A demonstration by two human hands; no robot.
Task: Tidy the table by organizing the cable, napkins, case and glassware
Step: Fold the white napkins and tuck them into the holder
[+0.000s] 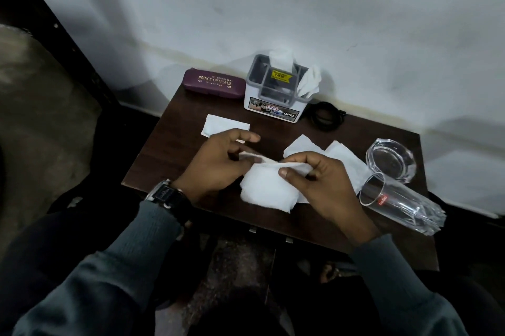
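Mid-task. Left hand (218, 160) and right hand (322, 185) both pinch one napkin (265, 188) over the middle of the worktop (164, 150), folding it, I judge. Flat napkin (226, 125) lies at 10 o'clock, napkin pair (341, 160) at 3. Case (214, 83) sits at 11, holder (273, 95) at 12 with some napkins in it, coiled cable (326, 115) at 1. Tumbler (399, 201) lies on its side at 4, beside the dish (390, 158). Glassware not yet sorted.

The single head view looks steeply down, close over a dark table (175, 144) against a wall (273, 7).
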